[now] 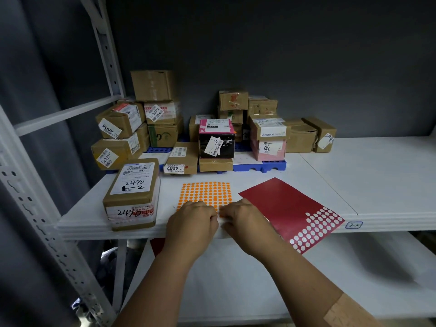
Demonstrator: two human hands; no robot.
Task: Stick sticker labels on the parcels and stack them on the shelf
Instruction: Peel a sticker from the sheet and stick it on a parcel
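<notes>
Right now both hands work at the near edge of the orange sticker sheet (205, 194)

From the left: a taped parcel (132, 194) lies flat on the white shelf (354, 171), then the left hand (192, 224) and right hand (238, 219), fingertips curled and meeting on the sheet's edge, what they pinch hidden; a red sheet (283, 206) lies rightward, more parcels (212, 131) stacked behind

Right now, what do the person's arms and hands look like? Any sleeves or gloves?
No gloves and no sleeves in view: both forearms are bare. The left hand and right hand wear no rings or watch that I can see. A tan plaster is stuck on the right forearm.
</notes>
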